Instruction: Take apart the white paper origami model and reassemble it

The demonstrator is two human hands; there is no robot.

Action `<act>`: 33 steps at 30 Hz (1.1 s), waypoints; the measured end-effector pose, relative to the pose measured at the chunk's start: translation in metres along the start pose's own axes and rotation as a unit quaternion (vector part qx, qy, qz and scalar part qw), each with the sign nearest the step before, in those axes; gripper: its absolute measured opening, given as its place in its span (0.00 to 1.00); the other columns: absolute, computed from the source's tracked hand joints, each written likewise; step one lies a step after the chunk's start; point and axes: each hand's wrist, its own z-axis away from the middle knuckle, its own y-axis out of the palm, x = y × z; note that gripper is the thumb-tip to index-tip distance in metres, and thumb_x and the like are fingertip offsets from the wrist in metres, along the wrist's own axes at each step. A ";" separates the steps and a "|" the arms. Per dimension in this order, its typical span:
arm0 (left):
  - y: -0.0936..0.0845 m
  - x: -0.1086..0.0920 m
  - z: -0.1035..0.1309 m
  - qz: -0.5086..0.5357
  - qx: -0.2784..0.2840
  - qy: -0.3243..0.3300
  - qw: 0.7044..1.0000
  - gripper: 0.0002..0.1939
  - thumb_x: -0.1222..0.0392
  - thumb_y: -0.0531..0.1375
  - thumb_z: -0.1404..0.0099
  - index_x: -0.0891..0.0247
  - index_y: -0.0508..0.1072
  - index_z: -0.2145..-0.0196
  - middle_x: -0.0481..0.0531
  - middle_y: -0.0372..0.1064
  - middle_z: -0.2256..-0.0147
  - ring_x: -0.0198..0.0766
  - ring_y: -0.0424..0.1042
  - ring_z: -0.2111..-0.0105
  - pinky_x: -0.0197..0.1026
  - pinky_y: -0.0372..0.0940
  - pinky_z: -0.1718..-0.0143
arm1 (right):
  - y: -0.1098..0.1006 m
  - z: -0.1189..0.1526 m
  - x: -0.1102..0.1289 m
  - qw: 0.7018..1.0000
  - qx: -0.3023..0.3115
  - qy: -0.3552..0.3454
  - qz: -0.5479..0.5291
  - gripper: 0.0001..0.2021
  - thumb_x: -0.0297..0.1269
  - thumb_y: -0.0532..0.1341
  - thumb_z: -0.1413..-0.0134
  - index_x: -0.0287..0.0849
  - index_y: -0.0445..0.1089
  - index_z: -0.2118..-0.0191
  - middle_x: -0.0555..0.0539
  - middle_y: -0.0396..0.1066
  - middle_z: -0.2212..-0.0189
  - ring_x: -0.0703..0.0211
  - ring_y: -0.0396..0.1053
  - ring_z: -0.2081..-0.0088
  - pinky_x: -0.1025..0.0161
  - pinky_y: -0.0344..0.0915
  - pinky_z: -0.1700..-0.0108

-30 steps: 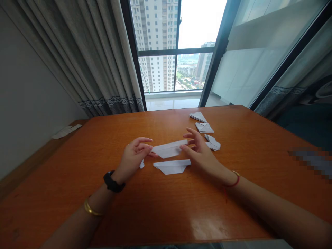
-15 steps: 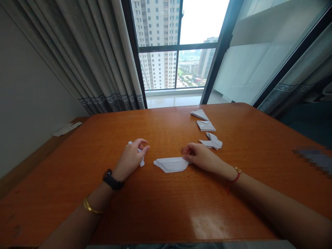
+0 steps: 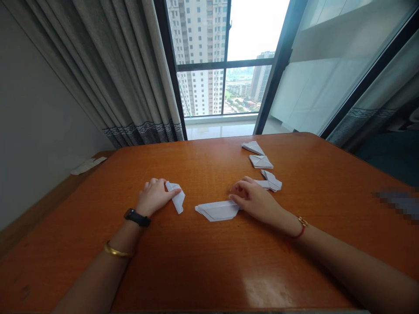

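My left hand grips a small folded white paper piece at its left edge. The thumb lies across the top of the paper, and the other fingers are partly hidden behind the hand. To its right, a long folded white paper with slanted ends lies flat on the table. My right hand is at this paper's right end, which it partly covers. Its thumb tip is by the upper right corner, with the bent fingers apart from the thumb. I cannot tell how firmly it touches.
Beyond my right hand, a crossed folded paper, a square folded paper and a triangular folded paper form a line on the wooden table. A white paper lies on a ledge at the far left. A window stands behind.
My left hand has shifted slightly left and its thumb now presses on the small folded paper, which shows more. My right hand's fingers have opened a little. The view has tilted slightly.
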 end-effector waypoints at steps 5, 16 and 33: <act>0.004 -0.009 0.000 0.077 0.013 0.069 0.995 0.32 0.45 0.58 0.44 0.58 0.63 0.43 0.58 0.66 0.48 0.52 0.64 0.48 0.48 0.59 0.53 | 0.001 0.000 -0.001 1.000 0.007 -0.013 -0.005 0.05 0.38 0.61 0.47 0.43 0.70 0.67 0.47 0.68 0.64 0.59 0.68 0.65 0.61 0.62 0.64; -0.002 -0.021 0.015 0.032 0.038 0.064 0.997 0.15 0.44 0.58 0.44 0.59 0.68 0.69 0.55 0.70 0.61 0.52 0.67 0.56 0.48 0.58 0.60 | 0.002 0.001 0.001 0.999 0.011 -0.024 -0.022 0.04 0.36 0.60 0.47 0.43 0.71 0.66 0.48 0.69 0.63 0.58 0.69 0.64 0.60 0.63 0.61; -0.002 -0.059 0.059 0.150 -0.100 0.463 0.868 0.08 0.57 0.54 0.30 0.59 0.70 0.57 0.50 0.74 0.64 0.38 0.69 0.67 0.41 0.60 0.63 | 0.002 0.014 0.028 0.987 -0.062 -0.092 -0.113 0.08 0.35 0.57 0.40 0.42 0.71 0.68 0.49 0.70 0.71 0.61 0.65 0.69 0.63 0.61 0.65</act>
